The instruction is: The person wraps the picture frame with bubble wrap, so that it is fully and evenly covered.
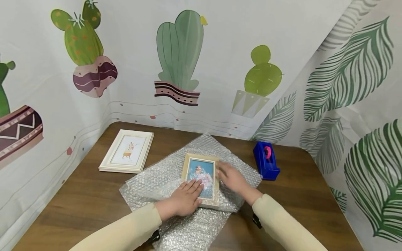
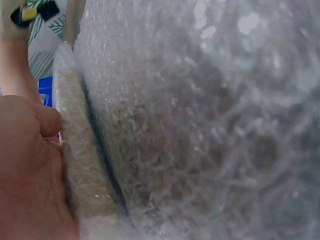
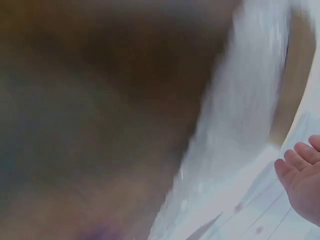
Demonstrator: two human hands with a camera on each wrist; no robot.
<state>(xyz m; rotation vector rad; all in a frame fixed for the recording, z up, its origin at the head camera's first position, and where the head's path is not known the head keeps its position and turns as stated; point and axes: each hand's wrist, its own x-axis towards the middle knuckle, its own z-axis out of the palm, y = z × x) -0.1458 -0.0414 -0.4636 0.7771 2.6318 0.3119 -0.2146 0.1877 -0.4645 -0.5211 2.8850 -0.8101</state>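
Note:
A cream-edged picture frame (image 1: 216, 200) with a blue floral picture lies on a sheet of bubble wrap (image 1: 201, 230), and some of the wrap covers its lower part. My left hand (image 1: 184, 198) rests with fingers spread on the lower left of the frame. In the left wrist view, clear wrap covers the frame's side (image 2: 82, 145) beside that hand. Blurred by motion, my right hand (image 1: 233, 178) is at the frame's right edge, over the wrap. Its fingers (image 3: 295, 157) look loosely extended in the right wrist view, with nothing seen held.
White picture frames (image 1: 114, 148) lie stacked at the back left of the brown wooden table (image 1: 75, 198). A blue tape dispenser (image 1: 266, 165) with a pink core stands at the right, next to a corner of the wrap. A cactus-printed cloth (image 1: 220, 69) hangs behind.

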